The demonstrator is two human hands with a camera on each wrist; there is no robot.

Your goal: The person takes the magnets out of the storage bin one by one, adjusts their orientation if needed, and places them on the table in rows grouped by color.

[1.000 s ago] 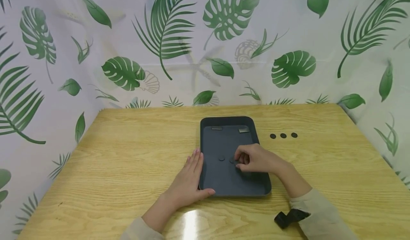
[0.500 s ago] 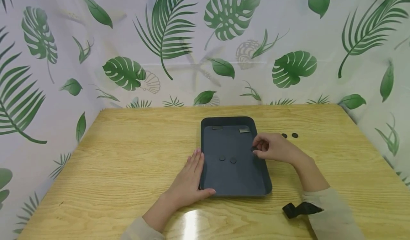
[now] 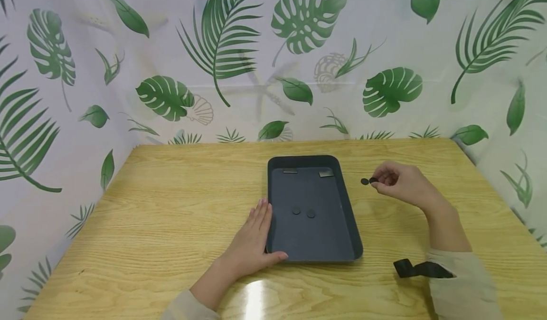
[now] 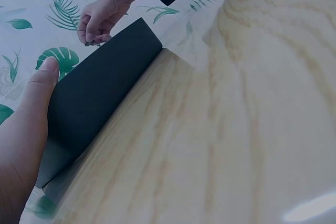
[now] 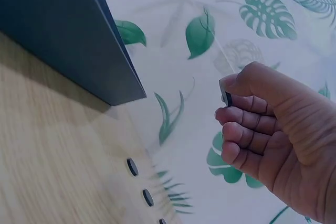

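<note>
My left hand (image 3: pixel 249 244) rests against the left side of a dark grey rectangular tray (image 3: pixel 316 251), fingers straight along the wall and thumb at the near corner. In the left wrist view the thumb (image 4: pixel 37 98) lies on the tray's wall. To the right of the tray, my right hand (image 3: pixel 403 184) pinches a small black disc (image 5: pixel 227 94) between thumb and forefinger, above the table. Beneath it, in the right wrist view, several black discs stand in a row, the nearest to the tray being one disc (image 5: pixel 132 167). Two dark discs (image 3: pixel 310 213) lie inside the tray.
Two small shiny rectangular pieces (image 3: pixel 325 174) sit at the tray's far end. The wooden table (image 3: pixel 171 206) meets a leaf-patterned cloth (image 3: pixel 239 111) at the back and sides. A black strap (image 3: pixel 423 268) is on the right sleeve.
My right hand has moved from above the tray, over its right wall, to the row of discs on the table, carrying a disc. My left hand and the tray have stayed put.
</note>
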